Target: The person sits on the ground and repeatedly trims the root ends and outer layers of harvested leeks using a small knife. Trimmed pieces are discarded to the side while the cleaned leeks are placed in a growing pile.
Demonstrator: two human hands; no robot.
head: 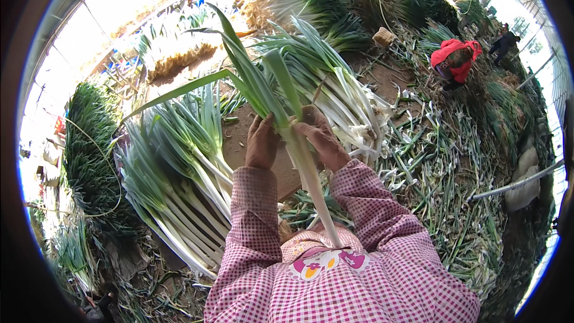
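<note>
A long green onion stands in front of my chest, its white shank pointing down to my checked smock and its green leaves fanning upward. My left hand grips it from the left, where the leaves part from the shank. On the other side, my right hand pinches the base of a bent outer leaf. Left of my arm lies a row of onions with clean white shanks. Beyond my right hand, a heap of onions with roots and loose skins rests on the brown surface.
Stripped leaves and skins cover the ground at right. Large onion stacks stand at left and at the back. A person in a red head covering bends at upper right. A pole juts in from the right.
</note>
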